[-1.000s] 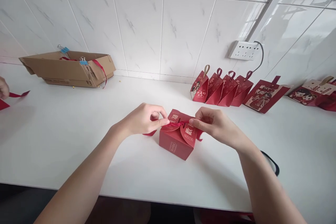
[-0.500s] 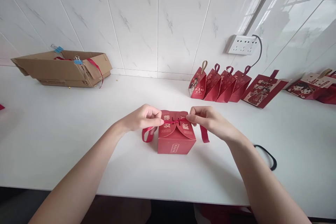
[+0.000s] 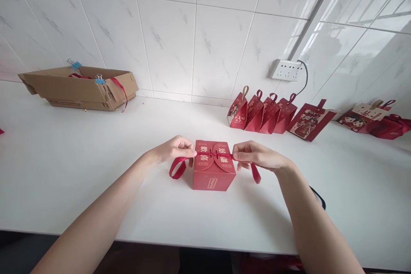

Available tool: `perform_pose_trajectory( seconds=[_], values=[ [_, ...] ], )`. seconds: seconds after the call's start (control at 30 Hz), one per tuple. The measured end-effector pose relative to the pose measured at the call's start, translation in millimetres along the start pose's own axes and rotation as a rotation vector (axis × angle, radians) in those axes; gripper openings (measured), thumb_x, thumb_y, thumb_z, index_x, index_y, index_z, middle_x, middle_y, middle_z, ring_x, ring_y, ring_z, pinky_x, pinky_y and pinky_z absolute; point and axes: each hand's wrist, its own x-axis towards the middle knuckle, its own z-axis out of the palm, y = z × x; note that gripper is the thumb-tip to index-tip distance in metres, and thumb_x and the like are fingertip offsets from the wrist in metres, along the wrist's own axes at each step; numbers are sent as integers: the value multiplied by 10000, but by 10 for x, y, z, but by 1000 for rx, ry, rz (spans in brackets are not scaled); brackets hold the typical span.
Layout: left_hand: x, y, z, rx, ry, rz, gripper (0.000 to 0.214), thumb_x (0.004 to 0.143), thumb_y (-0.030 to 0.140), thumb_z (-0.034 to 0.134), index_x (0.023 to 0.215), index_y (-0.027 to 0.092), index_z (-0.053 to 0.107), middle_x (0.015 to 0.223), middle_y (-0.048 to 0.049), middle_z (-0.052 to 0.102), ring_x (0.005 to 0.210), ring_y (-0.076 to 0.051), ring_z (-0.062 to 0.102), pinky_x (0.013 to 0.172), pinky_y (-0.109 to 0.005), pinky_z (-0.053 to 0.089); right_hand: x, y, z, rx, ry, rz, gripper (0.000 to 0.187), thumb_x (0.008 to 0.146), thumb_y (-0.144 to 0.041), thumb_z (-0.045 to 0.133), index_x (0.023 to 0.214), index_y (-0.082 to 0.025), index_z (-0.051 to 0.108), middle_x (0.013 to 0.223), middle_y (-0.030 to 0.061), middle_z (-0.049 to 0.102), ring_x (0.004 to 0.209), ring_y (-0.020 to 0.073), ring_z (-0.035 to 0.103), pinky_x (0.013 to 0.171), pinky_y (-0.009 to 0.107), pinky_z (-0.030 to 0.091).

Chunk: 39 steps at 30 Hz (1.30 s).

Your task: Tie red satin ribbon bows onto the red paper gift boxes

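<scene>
A red gift box [image 3: 214, 180] with pale printed characters stands upright on the white table, its curved top flaps folded together. A red ribbon [image 3: 177, 168] runs across the top through slots in the flaps. At the box's left edge, my left hand [image 3: 176, 150] pinches the ribbon, and a loop of it hangs below the fingers. On the right side my right hand [image 3: 255, 154] pinches the other length, its loose end dangling beneath. Between the two hands the ribbon is stretched nearly straight over the lid.
A cardboard box [image 3: 80, 92] with blue binder clips and red ribbon stands at the back left. Several red gift bags [image 3: 253, 113] line the back right, below a white power strip [image 3: 287, 70]. A black loop [image 3: 318, 198] lies partly behind my right forearm.
My hands have moved slightly apart, drawing the ribbon tighter. The top flaps now lie flatter and closer together. The camera view has tilted up a little.
</scene>
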Motion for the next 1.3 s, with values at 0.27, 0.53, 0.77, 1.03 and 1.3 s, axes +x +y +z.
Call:
perform_pose_trajectory(
  seconds=[0.27, 0.53, 0.77, 1.03, 1.3],
  values=[
    [-11, 119, 47, -93, -6, -163, 283, 743, 392, 623, 600, 167, 528, 597, -23, 603, 536, -140, 592, 509, -255, 458, -25, -144, 236, 182, 145, -319, 160, 762, -356, 652, 748, -197, 651, 1011, 60, 622, 867, 187, 593, 772, 352, 475],
    [-50, 174, 48, -27, 13, -192, 267, 763, 395, 614, 670, 164, 517, 509, 34, 498, 351, -39, 355, 356, -187, 257, 200, -105, 544, 59, 518, -319, 171, 759, -361, 646, 766, -201, 707, 773, 27, 671, 705, 160, 601, 642, 290, 476],
    [-159, 480, 42, 182, 97, -194, 274, 764, 441, 577, 756, 168, 557, 658, -6, 583, 485, -86, 490, 462, -225, 368, 290, -18, 619, -125, 589, -441, 203, 834, -258, 499, 854, -206, 694, 889, 42, 651, 797, 154, 609, 731, 285, 474],
    [-53, 1026, 188, 716, 124, -26, 210, 768, 344, 521, 941, 255, 599, 800, 15, 645, 627, -136, 556, 551, -240, 371, 291, -65, 590, 66, 627, -314, 175, 750, -255, 598, 914, -202, 572, 803, 13, 708, 710, 154, 639, 685, 292, 487],
    [194, 919, 226, 966, 260, 185, 134, 782, 248, 464, 768, 221, 594, 828, -7, 620, 794, -179, 566, 690, -280, 421, 331, -42, 597, 0, 599, -394, 120, 735, -244, 573, 723, -180, 674, 877, 35, 653, 783, 153, 608, 728, 275, 470]
  ],
)
